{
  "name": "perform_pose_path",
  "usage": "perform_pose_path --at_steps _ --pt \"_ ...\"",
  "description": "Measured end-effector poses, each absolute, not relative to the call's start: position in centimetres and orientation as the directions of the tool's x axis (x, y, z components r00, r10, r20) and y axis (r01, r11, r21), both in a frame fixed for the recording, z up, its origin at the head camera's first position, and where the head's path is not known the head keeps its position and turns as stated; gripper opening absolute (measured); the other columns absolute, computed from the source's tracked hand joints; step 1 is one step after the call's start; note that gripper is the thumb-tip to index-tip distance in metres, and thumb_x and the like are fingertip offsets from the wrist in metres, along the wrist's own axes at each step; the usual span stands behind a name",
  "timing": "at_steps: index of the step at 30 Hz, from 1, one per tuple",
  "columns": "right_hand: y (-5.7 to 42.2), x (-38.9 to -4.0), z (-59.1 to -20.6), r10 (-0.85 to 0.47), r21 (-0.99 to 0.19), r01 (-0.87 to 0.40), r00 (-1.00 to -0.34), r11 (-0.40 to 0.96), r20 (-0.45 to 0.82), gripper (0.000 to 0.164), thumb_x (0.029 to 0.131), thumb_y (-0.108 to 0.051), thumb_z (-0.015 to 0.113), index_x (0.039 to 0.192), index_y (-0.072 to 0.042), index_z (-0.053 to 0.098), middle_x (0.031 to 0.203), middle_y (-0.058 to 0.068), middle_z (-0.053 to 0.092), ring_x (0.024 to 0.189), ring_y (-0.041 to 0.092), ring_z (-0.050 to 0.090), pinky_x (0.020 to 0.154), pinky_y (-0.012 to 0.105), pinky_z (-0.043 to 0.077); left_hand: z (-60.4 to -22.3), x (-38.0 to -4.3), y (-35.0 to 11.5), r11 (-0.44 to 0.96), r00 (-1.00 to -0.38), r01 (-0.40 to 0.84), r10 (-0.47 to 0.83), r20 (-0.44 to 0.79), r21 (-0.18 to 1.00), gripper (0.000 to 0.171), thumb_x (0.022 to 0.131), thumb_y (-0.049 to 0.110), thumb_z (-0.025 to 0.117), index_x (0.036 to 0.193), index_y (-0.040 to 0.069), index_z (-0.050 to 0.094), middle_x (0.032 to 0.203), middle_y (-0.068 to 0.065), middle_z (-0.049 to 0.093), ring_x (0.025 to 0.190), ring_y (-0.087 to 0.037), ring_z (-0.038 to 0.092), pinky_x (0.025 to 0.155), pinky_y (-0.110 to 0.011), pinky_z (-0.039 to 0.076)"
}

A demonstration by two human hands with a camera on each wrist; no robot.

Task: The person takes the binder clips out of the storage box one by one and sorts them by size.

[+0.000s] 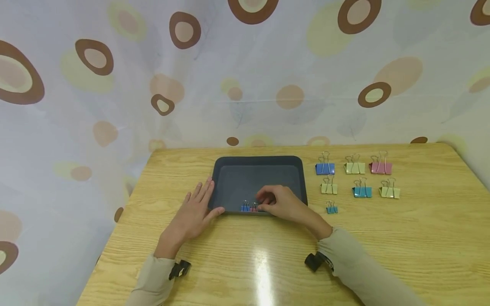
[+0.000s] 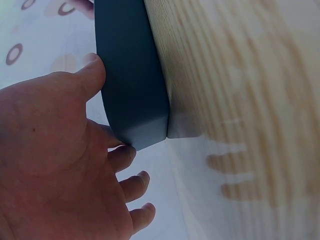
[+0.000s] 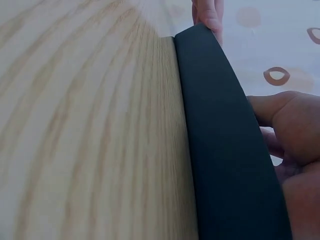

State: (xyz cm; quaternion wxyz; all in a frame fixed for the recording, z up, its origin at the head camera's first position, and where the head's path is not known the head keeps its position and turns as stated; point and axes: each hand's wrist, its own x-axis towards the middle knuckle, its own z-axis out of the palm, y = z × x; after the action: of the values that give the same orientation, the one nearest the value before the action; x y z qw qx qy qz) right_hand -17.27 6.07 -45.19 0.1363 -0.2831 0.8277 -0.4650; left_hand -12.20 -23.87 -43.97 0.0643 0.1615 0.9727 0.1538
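Observation:
A dark grey tray (image 1: 256,160) lies on the table. Inside, along its front wall, a small blue binder clip (image 1: 245,208) stands beside a small red binder clip (image 1: 253,207). My right hand (image 1: 285,203) reaches over the front wall with bent fingers and pinches the red clip at its right side. In the right wrist view the tray wall (image 3: 225,140) hides those fingertips. My left hand (image 1: 195,212) rests at the tray's front left corner, fingers spread along the left side and thumb on the front rim. The left wrist view shows its thumb (image 2: 92,75) against the tray wall.
Right of the tray, binder clips stand in rows: a large blue one (image 1: 325,168), yellow ones (image 1: 354,168), a pink one (image 1: 381,168), a teal one (image 1: 362,192) and a small teal one (image 1: 332,209). A patterned cloth (image 1: 252,119) hangs behind the wooden table (image 1: 229,263).

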Motion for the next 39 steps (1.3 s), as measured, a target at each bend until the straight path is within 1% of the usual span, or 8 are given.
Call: perform_pose_path --at_steps 5,9,16,21,27,32,35,39 --pt "5.4 -17.5 -45.0 -0.604 -0.844 -0.313 -0.797 0.435 -0.015 0.015 0.092 0.001 0.073 0.107 -0.001 0.074 0.089 0.003 0.071 0.081 0.015 0.067 0.069 0.027 0.056 -44.1 -12.2 -23.9 0.899 -0.940 0.295 0.333 -0.070 0.323 0.084 0.106 0.054 0.046 0.164 0.003 0.013 0.171 -0.012 0.007 0.155 -0.040 0.012 0.120 -0.065 0.016" --pt "4.9 -17.8 -45.0 -0.602 -0.834 -0.318 -0.798 0.451 -0.021 0.013 0.090 0.001 0.076 0.102 -0.003 0.076 0.085 0.001 0.071 0.077 0.012 0.066 0.069 0.028 0.056 -44.1 -12.2 -23.9 0.900 -0.941 0.295 0.333 -0.068 0.320 0.084 0.106 0.054 0.046 0.164 0.003 0.013 0.171 -0.012 0.007 0.155 -0.041 0.012 0.121 -0.065 0.016" --pt "4.3 -18.1 -45.4 -0.585 -0.813 -0.330 -0.811 0.480 -0.016 0.002 0.090 -0.007 0.080 0.092 -0.007 0.080 0.088 -0.001 0.070 0.073 0.008 0.063 0.068 0.028 0.055 -44.0 -12.1 -23.9 0.900 -0.941 0.293 0.331 -0.070 0.324 0.084 0.106 0.054 0.047 0.164 0.003 0.013 0.171 -0.012 0.007 0.156 -0.040 0.012 0.121 -0.065 0.016" --pt "4.3 -17.9 -45.3 -0.560 -0.798 -0.330 -0.828 0.505 -0.012 0.004 0.092 -0.005 0.076 0.094 -0.005 0.080 0.093 0.001 0.070 0.075 0.010 0.063 0.067 0.029 0.054 -44.1 -12.1 -23.9 0.901 -0.941 0.292 0.330 -0.072 0.322 0.084 0.106 0.055 0.046 0.164 0.003 0.012 0.171 -0.012 0.007 0.156 -0.040 0.012 0.121 -0.064 0.016" --pt "4.4 -17.8 -45.4 -0.543 -0.808 -0.311 -0.840 0.501 -0.014 0.008 0.093 -0.001 0.073 0.095 -0.006 0.079 0.089 0.000 0.071 0.073 0.010 0.063 0.066 0.030 0.053 -44.2 -12.2 -23.9 0.900 -0.940 0.296 0.334 -0.069 0.321 0.084 0.106 0.056 0.045 0.164 0.004 0.013 0.171 -0.011 0.007 0.156 -0.039 0.011 0.121 -0.064 0.016" --pt "4.6 -17.8 -45.5 -0.540 -0.830 -0.314 -0.841 0.461 0.019 0.006 0.094 -0.002 0.073 0.096 -0.005 0.078 0.093 0.003 0.074 0.079 0.012 0.067 0.071 0.031 0.057 -44.2 -12.3 -23.9 0.899 -0.939 0.297 0.335 -0.069 0.322 0.084 0.106 0.055 0.045 0.164 0.003 0.013 0.171 -0.012 0.006 0.156 -0.039 0.011 0.121 -0.064 0.016" --pt "5.0 -17.9 -45.4 -0.518 -0.844 -0.307 -0.854 0.439 0.041 0.006 0.094 -0.003 0.073 0.097 -0.005 0.078 0.096 0.005 0.074 0.083 0.015 0.069 0.075 0.032 0.059 -44.0 -12.2 -23.9 0.898 -0.940 0.295 0.335 -0.072 0.325 0.084 0.107 0.054 0.046 0.164 0.002 0.013 0.171 -0.013 0.007 0.156 -0.040 0.011 0.121 -0.064 0.016" --pt "5.8 -17.9 -45.1 -0.486 -0.864 -0.304 -0.870 0.400 0.081 0.005 0.094 -0.005 0.075 0.098 -0.006 0.078 0.097 0.006 0.075 0.085 0.018 0.072 0.077 0.032 0.060 -43.9 -12.1 -23.9 0.898 -0.940 0.292 0.333 -0.076 0.328 0.083 0.107 0.053 0.047 0.164 0.002 0.013 0.171 -0.013 0.007 0.156 -0.040 0.011 0.121 -0.064 0.016"
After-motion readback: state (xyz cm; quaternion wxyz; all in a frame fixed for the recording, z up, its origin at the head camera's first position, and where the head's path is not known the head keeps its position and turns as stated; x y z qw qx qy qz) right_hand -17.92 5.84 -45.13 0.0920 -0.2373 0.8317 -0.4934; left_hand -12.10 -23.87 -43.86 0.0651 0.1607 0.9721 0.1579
